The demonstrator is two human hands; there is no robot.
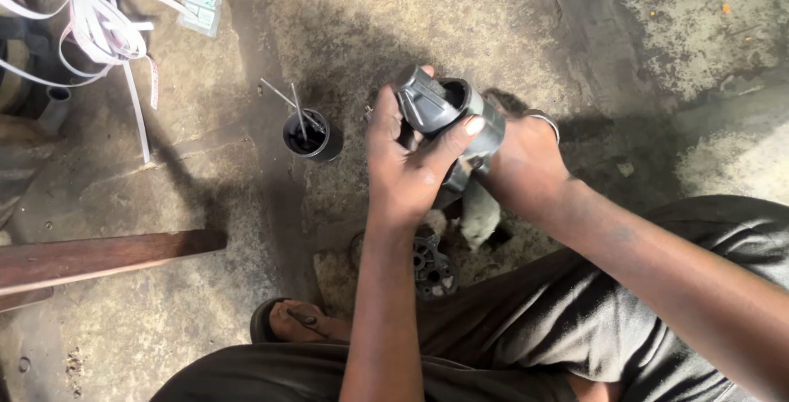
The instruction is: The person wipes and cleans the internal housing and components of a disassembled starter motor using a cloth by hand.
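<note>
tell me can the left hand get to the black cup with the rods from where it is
Probably not at once: the left hand is wrapped around the grey part. The black cup stands on the floor just to its left with nothing between.

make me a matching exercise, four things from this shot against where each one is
Things:
1. grey housing
2. black cup
3. white straps
4. wooden plank

Places:
a. top left corner of the floor
b. held in both hands
c. left edge, lying across the floor
d. on the floor left of the hands, with thin rods standing in it

Pairs: 1-b, 2-d, 3-a, 4-c
</note>
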